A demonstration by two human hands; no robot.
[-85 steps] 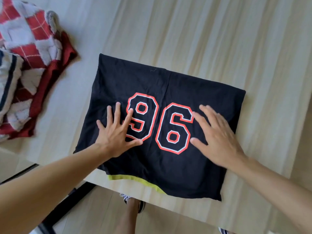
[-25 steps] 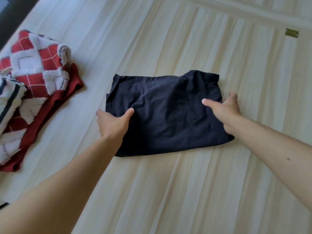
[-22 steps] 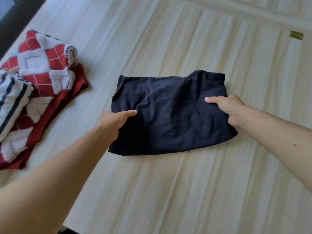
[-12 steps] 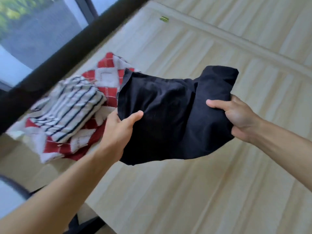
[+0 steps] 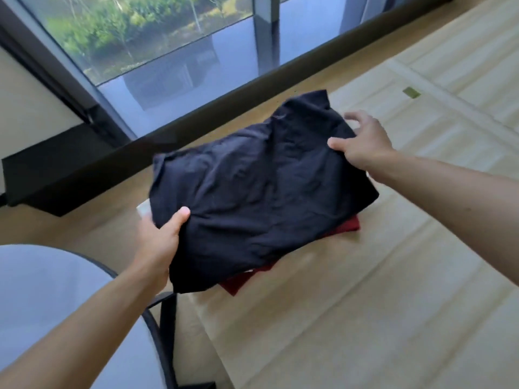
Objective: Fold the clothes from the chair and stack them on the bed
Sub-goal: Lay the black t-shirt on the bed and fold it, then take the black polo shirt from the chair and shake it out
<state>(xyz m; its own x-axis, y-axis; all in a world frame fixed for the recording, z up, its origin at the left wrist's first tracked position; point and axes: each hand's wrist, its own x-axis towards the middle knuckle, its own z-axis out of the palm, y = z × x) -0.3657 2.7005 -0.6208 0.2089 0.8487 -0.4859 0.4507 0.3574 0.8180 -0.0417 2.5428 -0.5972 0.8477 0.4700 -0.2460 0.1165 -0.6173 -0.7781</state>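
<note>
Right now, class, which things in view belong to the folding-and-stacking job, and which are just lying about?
Job: black folded garment, red garment beneath it, bed, left hand, right hand.
Lying about: window, dark sill, olive tag.

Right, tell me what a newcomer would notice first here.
The folded black fabric shirt fills the middle, with the left hand gripping its near-left corner and the right hand laying a thumb on its far-right edge. A dark red fabric garment peeks out beneath it on the pale striped bed cover. A large dark-framed glass window showing green trees spans the upper left.
</note>
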